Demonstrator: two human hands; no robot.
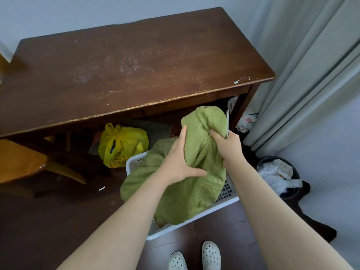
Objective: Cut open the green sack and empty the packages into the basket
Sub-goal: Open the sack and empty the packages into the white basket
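The green woven sack (202,172) stands bunched and held up over the white perforated basket (224,203) on the floor. My left hand (179,162) presses flat against its left side. My right hand (227,145) grips a fold near the sack's top, and a thin pale blade-like tool (227,121) sticks up from the same fist. The sack's lower part sags inside the basket and hides what lies there; no packages are visible.
A dark scratched wooden table (136,71) stands just beyond the basket. A yellow plastic bag (120,147) lies under it, a wooden chair (23,162) at left. A black bin (278,176) with wrappers and grey curtains (311,75) stand at right.
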